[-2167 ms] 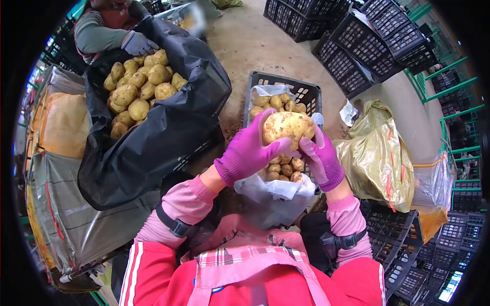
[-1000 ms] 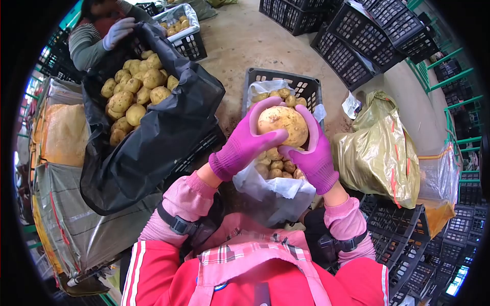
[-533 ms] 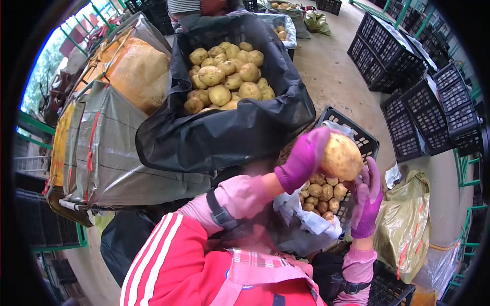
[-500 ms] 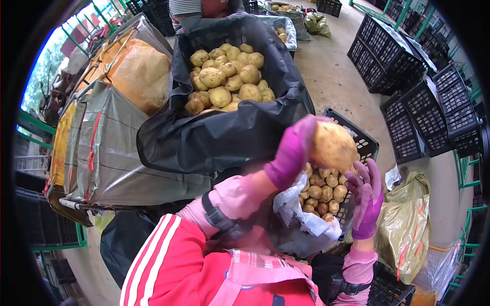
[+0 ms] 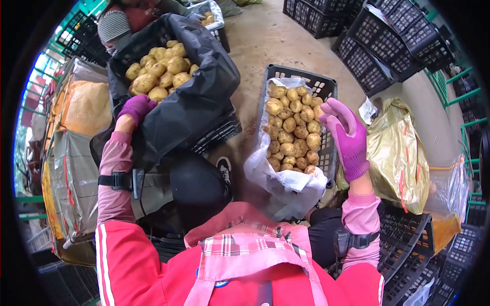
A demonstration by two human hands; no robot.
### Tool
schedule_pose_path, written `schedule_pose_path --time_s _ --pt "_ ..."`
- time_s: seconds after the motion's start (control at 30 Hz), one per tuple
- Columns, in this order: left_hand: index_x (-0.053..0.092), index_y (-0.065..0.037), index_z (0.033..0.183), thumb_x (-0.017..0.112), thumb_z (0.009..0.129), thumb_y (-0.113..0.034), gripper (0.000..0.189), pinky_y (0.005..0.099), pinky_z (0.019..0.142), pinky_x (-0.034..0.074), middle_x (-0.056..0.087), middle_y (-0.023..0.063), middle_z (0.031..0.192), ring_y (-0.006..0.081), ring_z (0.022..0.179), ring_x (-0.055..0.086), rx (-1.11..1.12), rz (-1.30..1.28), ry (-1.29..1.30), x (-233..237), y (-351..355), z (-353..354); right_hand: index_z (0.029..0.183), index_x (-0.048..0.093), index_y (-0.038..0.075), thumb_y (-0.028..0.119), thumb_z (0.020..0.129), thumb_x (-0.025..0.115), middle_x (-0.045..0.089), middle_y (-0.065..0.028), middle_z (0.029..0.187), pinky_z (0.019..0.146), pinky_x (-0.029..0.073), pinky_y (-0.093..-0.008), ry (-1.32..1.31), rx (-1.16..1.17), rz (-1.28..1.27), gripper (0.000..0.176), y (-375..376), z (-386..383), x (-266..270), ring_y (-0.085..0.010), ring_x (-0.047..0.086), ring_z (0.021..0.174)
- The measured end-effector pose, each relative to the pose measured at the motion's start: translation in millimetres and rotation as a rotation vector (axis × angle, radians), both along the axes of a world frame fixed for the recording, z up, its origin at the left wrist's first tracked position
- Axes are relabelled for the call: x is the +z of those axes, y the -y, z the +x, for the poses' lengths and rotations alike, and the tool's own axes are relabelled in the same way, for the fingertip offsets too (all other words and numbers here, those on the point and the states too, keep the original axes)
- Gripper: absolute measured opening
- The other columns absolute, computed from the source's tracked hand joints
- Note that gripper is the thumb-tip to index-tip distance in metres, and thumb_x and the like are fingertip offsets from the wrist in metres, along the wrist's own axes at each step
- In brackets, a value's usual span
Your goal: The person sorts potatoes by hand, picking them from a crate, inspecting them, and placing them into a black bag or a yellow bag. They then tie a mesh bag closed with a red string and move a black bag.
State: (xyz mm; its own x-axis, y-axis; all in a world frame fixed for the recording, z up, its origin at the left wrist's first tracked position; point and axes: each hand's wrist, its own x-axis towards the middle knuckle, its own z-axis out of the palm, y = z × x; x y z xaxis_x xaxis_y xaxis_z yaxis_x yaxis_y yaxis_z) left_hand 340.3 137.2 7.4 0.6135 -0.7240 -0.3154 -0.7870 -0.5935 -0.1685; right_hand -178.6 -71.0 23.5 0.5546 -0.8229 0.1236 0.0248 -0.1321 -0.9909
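A crate with a black liner (image 5: 176, 125) holds large potatoes (image 5: 157, 69) at the left. My left hand (image 5: 137, 108), in a purple glove, curls over the near edge of that liner, close to one potato. To the right, a black plastic crate (image 5: 326, 89) with a white liner (image 5: 286, 183) holds smaller, browner potatoes (image 5: 292, 127). Beside its right rim is my right hand (image 5: 348, 135), also gloved, with fingers stretched out and thumb apart. Nothing shows in its grasp.
A person (image 5: 115, 25) is behind the black-lined crate. Stacked black crates (image 5: 367, 53) stand at the far right. A yellowish sack (image 5: 400, 158) sits right of my right hand. Bulky grey sacks (image 5: 84, 173) line the left side.
The large potato that my left hand held over the right crate is gone from the hand. That hand has moved left to the black-lined crate. The view has shifted to the right.
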Motion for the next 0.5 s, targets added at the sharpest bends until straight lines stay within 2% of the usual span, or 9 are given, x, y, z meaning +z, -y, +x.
schedule_pose_path --time_s 0.07,0.13,0.2,0.27,0.3,0.37,0.43,0.47,0.5 --pt "0.066 -0.007 0.114 0.061 0.092 -0.043 0.043 0.0449 0.087 0.051 0.069 0.0206 0.109 0.0383 0.102 0.065 0.0 -0.135 0.128 25.8 5.5 -38.9 0.13 0.057 -0.002 0.004 0.095 0.061 0.066 -0.0138 0.118 0.095 0.05 -0.0292 -0.069 0.001 -0.026 0.036 12.1 -3.8 -8.9 -0.0179 0.064 0.109" --pt "0.063 -0.007 0.123 0.065 0.093 -0.033 0.04 0.0386 0.088 0.052 0.069 0.0164 0.114 0.0332 0.104 0.067 -0.108 -0.699 0.197 42.5 30.9 -79.5 0.128 0.059 0.0 0.011 0.094 0.064 0.067 -0.0143 0.116 0.095 0.05 -0.029 -0.154 0.042 -0.066 0.036 44.2 -4.0 -35.0 -0.0181 0.064 0.109" --pt "0.062 -0.004 0.123 0.066 0.092 -0.02 0.035 0.0334 0.083 0.054 0.07 0.0152 0.109 0.0243 0.097 0.07 -0.221 -1.244 -0.31 60.6 67.3 -151.3 0.126 0.061 0.001 0.02 0.092 0.066 0.067 -0.0153 0.115 0.094 0.05 -0.0297 -0.373 0.087 -0.118 0.039 73.2 -0.1 -71.5 -0.02 0.065 0.108" --pt "0.062 -0.004 0.124 0.067 0.091 -0.014 0.034 0.0301 0.078 0.054 0.07 0.0124 0.107 0.0182 0.089 0.07 -0.325 -1.28 -0.55 58.9 88.2 -230.0 0.124 0.062 0.002 0.032 0.089 0.068 0.067 -0.0167 0.117 0.094 0.05 -0.0313 -0.704 0.128 -0.208 0.046 104.0 12.6 -109.8 -0.0237 0.066 0.108" --pt "0.061 0.001 0.124 0.064 0.093 -0.008 0.032 0.0265 0.08 0.052 0.069 0.0074 0.107 0.0101 0.09 0.064 -0.324 -1.197 -0.705 43.9 95.3 -257.2 0.124 0.062 0.002 0.039 0.086 0.068 0.066 -0.0177 0.119 0.095 0.05 -0.0336 -0.811 0.165 -0.22 0.054 116.5 22.1 -136.8 -0.0272 0.065 0.11" --pt "0.063 -0.004 0.122 0.069 0.089 -0.007 0.034 0.0285 0.076 0.054 0.069 0.0109 0.102 0.0169 0.084 0.067 -0.412 -1.026 -0.832 6.1 104.9 -293.9 0.126 0.061 0.003 0.049 0.082 0.068 0.064 -0.0188 0.124 0.098 0.049 -0.0383 -0.979 0.212 -0.211 0.064 126.4 40.9 -197.8 -0.033 0.062 0.114" --pt "0.065 -0.009 0.119 0.071 0.086 -0.017 0.035 0.037 0.075 0.056 0.068 0.014 0.104 0.0297 0.088 0.069 -0.618 -0.781 -0.687 -24.9 102.6 -315.1 0.129 0.059 0.004 0.05 0.081 0.068 0.063 -0.0207 0.128 0.1 0.048 -0.0406 -1.094 0.172 -0.162 0.067 124.3 65.4 -242.6 -0.0348 0.061 0.117" --pt "0.064 -0.009 0.118 0.071 0.085 -0.02 0.036 0.0395 0.075 0.057 0.068 0.0139 0.106 0.0326 0.09 0.069 -0.737 -0.701 -0.737 -31.4 100.4 -319.8 0.131 0.058 0.005 0.049 0.08 0.068 0.062 -0.0224 0.128 0.099 0.048 -0.0407 -1.15 0.135 -0.125 0.068 116.6 77.1 -261.1 -0.0344 0.061 0.118" --pt "0.062 -0.008 0.12 0.072 0.085 -0.021 0.039 0.0398 0.076 0.056 0.068 0.0133 0.106 0.0315 0.091 0.068 -0.716 -0.649 -0.867 -35.2 98.2 -324.6 0.134 0.055 0.004 0.049 0.079 0.067 0.06 -0.0251 0.13 0.102 0.046 -0.0407 -1.2 0.116 -0.059 0.071 114.4 90.7 -276.8 -0.0346 0.058 0.123"
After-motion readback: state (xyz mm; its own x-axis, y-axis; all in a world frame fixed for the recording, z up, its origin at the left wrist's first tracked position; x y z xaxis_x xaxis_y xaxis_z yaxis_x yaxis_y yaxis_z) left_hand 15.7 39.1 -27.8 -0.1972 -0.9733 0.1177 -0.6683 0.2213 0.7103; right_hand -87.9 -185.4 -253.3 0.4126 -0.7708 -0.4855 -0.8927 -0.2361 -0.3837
